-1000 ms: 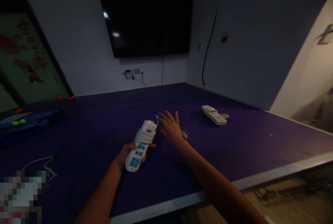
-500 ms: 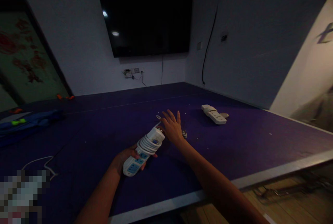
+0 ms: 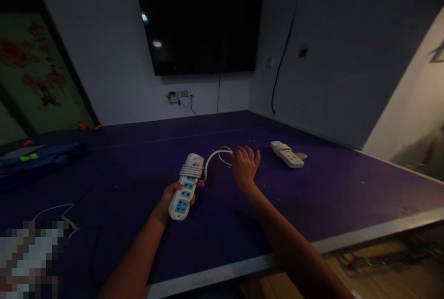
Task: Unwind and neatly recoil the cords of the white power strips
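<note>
A white power strip with blue sockets (image 3: 186, 194) is tilted in my left hand (image 3: 172, 196), whose thumb lies on its face and fingers wrap behind. Several turns of white cord (image 3: 191, 171) are wound round its upper end. A loose length of that cord (image 3: 210, 156) arcs off to the right toward my right hand (image 3: 244, 165). The cord is pinched at the thumb side of that hand, with the other fingers raised and curved. Farther right, a second white power strip (image 3: 291, 157), cord wrapped round it, lies on the purple tabletop (image 3: 322, 192).
A blue cloth (image 3: 52, 159) lies at the left, with small orange objects (image 3: 90, 127) behind it. A thin white cable (image 3: 65, 215) rests at the lower left beside a blurred patch. On the wall are a dark television (image 3: 204, 30), sockets (image 3: 180, 95) and a hanging black cable (image 3: 279, 72).
My right hand has moved right, drawing a length of cord away from the power strip. The strip in my left hand has turned more upright, its sockets facing me more.
</note>
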### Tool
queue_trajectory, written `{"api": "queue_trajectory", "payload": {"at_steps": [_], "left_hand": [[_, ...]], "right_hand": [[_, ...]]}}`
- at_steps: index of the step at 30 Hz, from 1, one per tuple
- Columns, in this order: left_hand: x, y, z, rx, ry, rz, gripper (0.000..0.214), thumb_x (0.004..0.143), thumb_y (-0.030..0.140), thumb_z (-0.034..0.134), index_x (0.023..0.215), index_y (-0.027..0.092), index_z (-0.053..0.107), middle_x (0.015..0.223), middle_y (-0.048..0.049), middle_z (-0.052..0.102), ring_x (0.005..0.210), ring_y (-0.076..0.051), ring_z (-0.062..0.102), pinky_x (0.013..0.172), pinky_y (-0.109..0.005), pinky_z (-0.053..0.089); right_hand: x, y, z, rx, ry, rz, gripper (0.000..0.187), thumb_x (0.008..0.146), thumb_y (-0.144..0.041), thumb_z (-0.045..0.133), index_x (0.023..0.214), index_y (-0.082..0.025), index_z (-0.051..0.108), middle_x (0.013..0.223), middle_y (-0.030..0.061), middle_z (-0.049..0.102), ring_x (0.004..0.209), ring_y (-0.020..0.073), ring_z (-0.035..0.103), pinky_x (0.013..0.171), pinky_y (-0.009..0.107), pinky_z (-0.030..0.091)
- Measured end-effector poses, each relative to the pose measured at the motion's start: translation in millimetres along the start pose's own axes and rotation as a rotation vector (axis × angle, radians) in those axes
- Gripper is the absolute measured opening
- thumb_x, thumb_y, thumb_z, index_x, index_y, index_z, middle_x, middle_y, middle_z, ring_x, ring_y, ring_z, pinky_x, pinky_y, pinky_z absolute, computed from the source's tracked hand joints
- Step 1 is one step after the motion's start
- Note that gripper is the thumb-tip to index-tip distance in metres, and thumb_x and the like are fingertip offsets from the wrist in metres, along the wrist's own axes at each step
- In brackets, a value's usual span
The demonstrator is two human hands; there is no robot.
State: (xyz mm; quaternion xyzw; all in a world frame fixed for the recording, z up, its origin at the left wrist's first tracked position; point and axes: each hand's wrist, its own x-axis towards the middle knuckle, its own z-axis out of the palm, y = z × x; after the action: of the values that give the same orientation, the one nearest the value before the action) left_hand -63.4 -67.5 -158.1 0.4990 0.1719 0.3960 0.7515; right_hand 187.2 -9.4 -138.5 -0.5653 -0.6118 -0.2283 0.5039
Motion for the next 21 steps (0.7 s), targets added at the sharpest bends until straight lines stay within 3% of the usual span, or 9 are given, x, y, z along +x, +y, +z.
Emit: {"api": "queue_trajectory", "payload": {"at_steps": [3, 6, 9, 13, 16, 21], "left_hand": [[-0.9, 2.9, -2.7, -0.04, 0.065, 0.059, 0.057, 0.07, 0.037, 0.047, 0.114, 0.002, 0.055, 0.062, -0.0104, 0.064, 0.048, -0.016, 0.056, 0.039, -0.021, 0.036], [-1.4, 4.4, -3.7, -0.119, 0.172, 0.182, 0.056, 0.07, 0.037, 0.047, 0.115, 0.004, 0.055, 0.077, -0.0129, 0.068, 0.051, -0.015, 0.056, 0.041, -0.022, 0.039], [-0.9, 4.9, -5.7, -0.182, 0.21, 0.247, 0.055, 0.069, 0.034, 0.047, 0.116, 0.007, 0.054, 0.095, -0.0151, 0.067, 0.056, -0.016, 0.057, 0.043, -0.024, 0.041], [0.2, 3.3, -9.6, -0.171, 0.151, 0.19, 0.055, 0.07, 0.035, 0.046, 0.116, 0.005, 0.054, 0.078, -0.0131, 0.067, 0.052, -0.016, 0.055, 0.039, -0.022, 0.035], [-0.1, 3.0, -7.6, -0.138, 0.098, 0.151, 0.057, 0.07, 0.036, 0.045, 0.115, 0.002, 0.055, 0.064, -0.0117, 0.064, 0.051, -0.017, 0.054, 0.04, -0.022, 0.033], [-1.5, 4.5, 2.6, -0.076, 0.034, 0.099, 0.061, 0.071, 0.037, 0.044, 0.118, 0.0, 0.054, 0.061, -0.0113, 0.063, 0.047, -0.015, 0.052, 0.039, -0.021, 0.029]], "right_hand": [[1.5, 15.8, 6.6, -0.072, -0.018, 0.045, 0.028, 0.09, -0.035, 0.045, 0.085, -0.017, 0.065, 0.103, 0.0111, 0.066, 0.113, 0.0297, 0.046, 0.101, 0.06, 0.016], [-0.3, 30.8, 12.8, -0.155, -0.094, 0.087, 0.032, 0.09, -0.037, 0.044, 0.084, -0.016, 0.067, 0.099, 0.0135, 0.066, 0.11, 0.0308, 0.047, 0.099, 0.061, 0.018], [-4.2, 39.6, 17.2, -0.227, -0.309, 0.152, 0.034, 0.089, -0.04, 0.046, 0.081, -0.016, 0.069, 0.099, 0.0149, 0.066, 0.111, 0.0317, 0.047, 0.1, 0.06, 0.018], [-5.7, 39.4, 19.2, -0.219, -0.55, 0.183, 0.027, 0.085, -0.038, 0.053, 0.085, -0.017, 0.07, 0.106, 0.0129, 0.064, 0.115, 0.0319, 0.045, 0.102, 0.058, 0.019], [-0.8, 32.6, 15.8, -0.132, -0.535, 0.09, 0.028, 0.08, -0.033, 0.059, 0.105, -0.022, 0.066, 0.121, 0.0097, 0.059, 0.12, 0.0301, 0.042, 0.102, 0.055, 0.023], [2.9, 7.6, 3.6, 0.095, -0.473, -0.289, 0.073, 0.072, -0.034, 0.068, 0.137, -0.027, 0.038, 0.146, 0.0098, 0.032, 0.13, 0.0295, 0.032, 0.102, 0.049, 0.028]]}}
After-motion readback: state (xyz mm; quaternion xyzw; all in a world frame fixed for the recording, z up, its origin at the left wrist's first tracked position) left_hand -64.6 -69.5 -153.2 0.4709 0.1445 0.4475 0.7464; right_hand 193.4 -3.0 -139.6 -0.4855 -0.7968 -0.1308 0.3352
